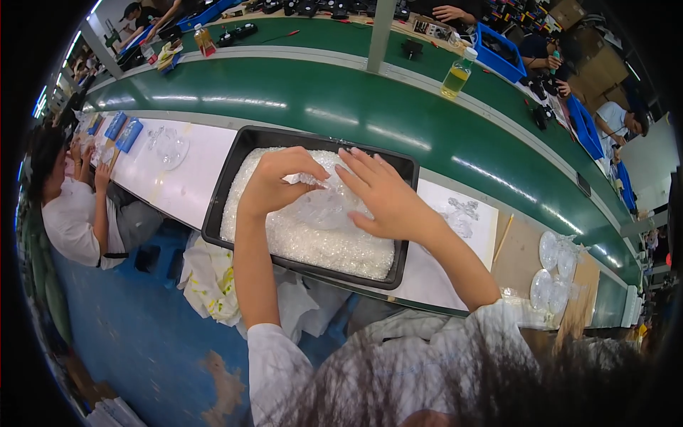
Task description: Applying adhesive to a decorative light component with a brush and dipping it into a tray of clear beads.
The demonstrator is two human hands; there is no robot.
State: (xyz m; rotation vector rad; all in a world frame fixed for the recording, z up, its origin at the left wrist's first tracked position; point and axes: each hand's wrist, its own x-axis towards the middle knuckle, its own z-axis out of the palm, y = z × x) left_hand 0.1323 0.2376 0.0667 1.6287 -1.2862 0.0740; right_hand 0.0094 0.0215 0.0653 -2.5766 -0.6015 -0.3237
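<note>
Near the far edge of black tray [260, 136] — left hand [283, 174] narrow, hold unclear; right hand [390, 198] wide; apparently working clear plastic [309, 208] among granules [316, 250]; next needs pinching.

Clear glossy plastic piece [318, 208], outline indistinct, over loose white glittering granules [331, 252]; granules spread across black rectangular tray [227, 186].

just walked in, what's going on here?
Over a black tray of glittery white granules, the wearer's left hand is curled and the right hand spread around a clear, film-like piece; whether either grips it is unclear. Clear round pieces lie off to the right. A co-worker sits at the left.
</note>
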